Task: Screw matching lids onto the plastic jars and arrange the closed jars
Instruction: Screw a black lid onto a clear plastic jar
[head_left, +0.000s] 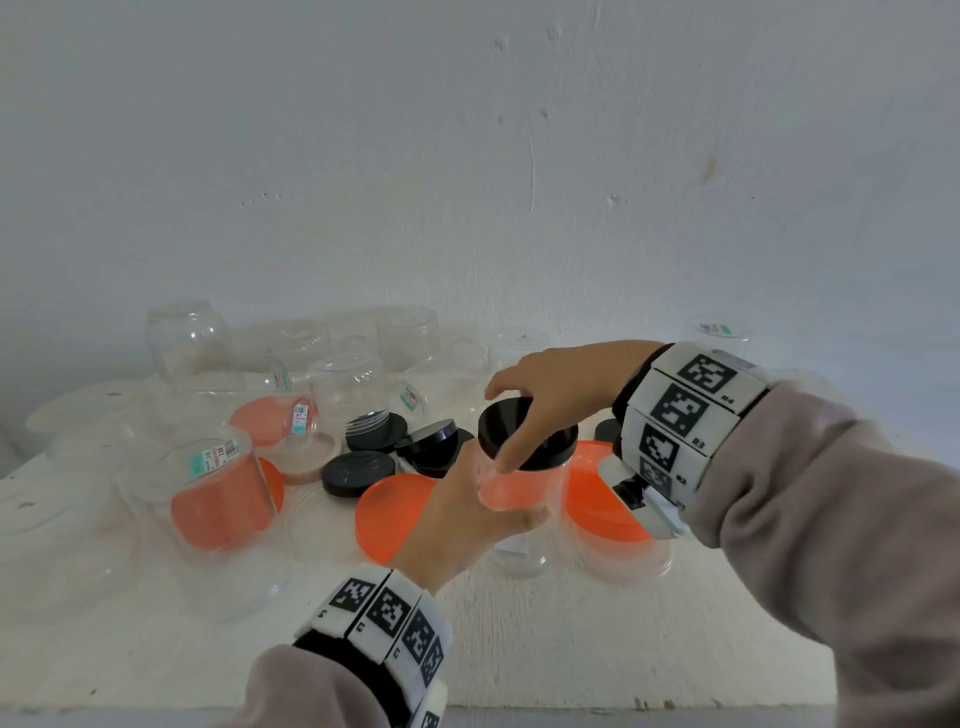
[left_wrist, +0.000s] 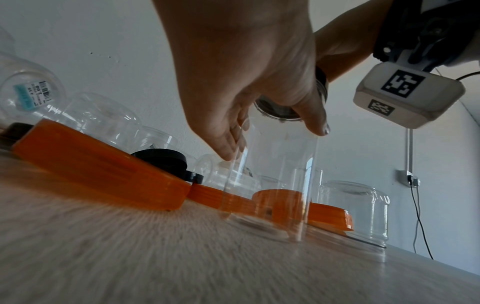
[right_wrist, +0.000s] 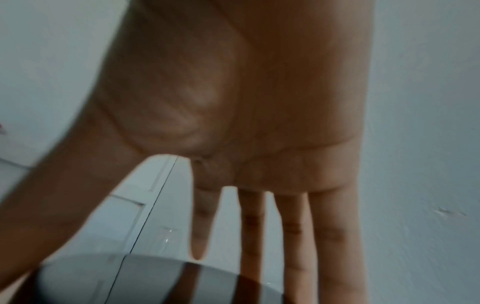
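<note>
Head view first: the left hand (head_left: 457, 525) is wrapped around a tall clear jar (head_left: 519, 488) standing near the middle of the white table (head_left: 597, 639), fingers curled round its wall. The right hand (head_left: 550, 395) comes in from above, thumb and fingers clamped on the rim of the black lid (head_left: 524, 431) sitting on the jar's mouth. Loose black lids (head_left: 358, 473) and orange lids (head_left: 389, 514) lie just behind and beside it, with a bunch of empty jars (head_left: 187, 338) further back by the wall.

Left wrist view: from down low you see the jar (left_wrist: 272, 181) upright on the tabletop, the left hand's fingers (left_wrist: 228, 144) pressed against its side, and the lid (left_wrist: 285, 107) up top, mostly hidden.

Right wrist view: pretty blurry, basically palm (right_wrist: 233, 102) with fingers (right_wrist: 298, 226) reaching down over the lid's dark top (right_wrist: 130, 283).
</note>
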